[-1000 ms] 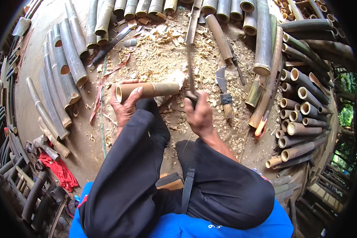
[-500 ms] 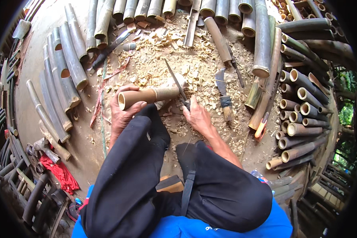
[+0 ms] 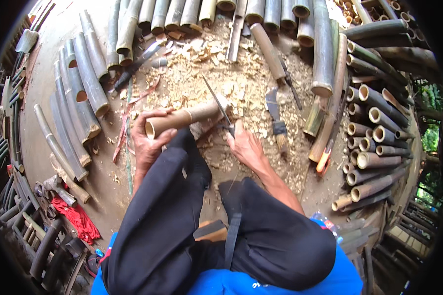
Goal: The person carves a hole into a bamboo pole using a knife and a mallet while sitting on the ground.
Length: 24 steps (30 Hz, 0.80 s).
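My left hand (image 3: 150,140) is wrapped round the open left end of a pale bamboo tube (image 3: 172,122), thumb below and fingers above. The tube lies aslant above my left knee, its right end a little farther away. In my right hand (image 3: 246,147) is the dark handle of a knife (image 3: 215,98), its long narrow blade pointing away and to the left. The blade crosses the tube's far right end; whether it touches the tube is hard to tell. Something under that end is mostly hidden.
Pale shavings (image 3: 206,54) cover the ground ahead. A broad-bladed knife (image 3: 275,118) lies right of my right hand, near an orange-handled tool (image 3: 324,161). Bamboo poles (image 3: 91,78) lie at left, others across the back. Cut tubes (image 3: 374,160) are stacked at right, a red cloth (image 3: 76,219) at lower left.
The bamboo tube has tilted slightly, its left end lower and its right end farther up. My left hand has moved a little left with it; the knife stays nearly in place.
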Each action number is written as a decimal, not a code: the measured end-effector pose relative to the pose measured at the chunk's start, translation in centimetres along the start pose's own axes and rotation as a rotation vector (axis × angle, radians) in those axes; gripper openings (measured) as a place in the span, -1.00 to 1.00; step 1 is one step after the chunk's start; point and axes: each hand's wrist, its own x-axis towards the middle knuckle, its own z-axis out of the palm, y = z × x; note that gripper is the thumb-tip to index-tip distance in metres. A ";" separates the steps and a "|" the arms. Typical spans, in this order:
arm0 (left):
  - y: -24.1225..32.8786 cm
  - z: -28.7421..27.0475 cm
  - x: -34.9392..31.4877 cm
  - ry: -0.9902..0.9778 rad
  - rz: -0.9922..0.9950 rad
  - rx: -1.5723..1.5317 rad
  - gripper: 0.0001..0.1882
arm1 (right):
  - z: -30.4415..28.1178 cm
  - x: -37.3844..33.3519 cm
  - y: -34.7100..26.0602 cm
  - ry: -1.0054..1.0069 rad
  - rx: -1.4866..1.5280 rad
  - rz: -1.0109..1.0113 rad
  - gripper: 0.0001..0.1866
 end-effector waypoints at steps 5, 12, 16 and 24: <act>3.2 -0.8 -0.3 -0.134 -0.256 0.030 -0.38 | -6.3 -1.4 -6.2 0.056 0.206 -0.004 -0.63; 2.8 -1.3 1.0 -0.249 -0.202 0.096 -0.36 | 1.0 0.3 0.7 0.083 -0.033 -0.107 -0.66; 6.2 -1.3 1.0 -0.292 -0.426 0.026 -0.34 | -2.9 0.1 -2.1 -0.098 0.090 0.050 -0.58; 5.3 -0.2 -1.1 -0.149 -0.304 0.309 -0.76 | -7.1 -3.0 -7.5 0.300 0.307 -0.239 -0.64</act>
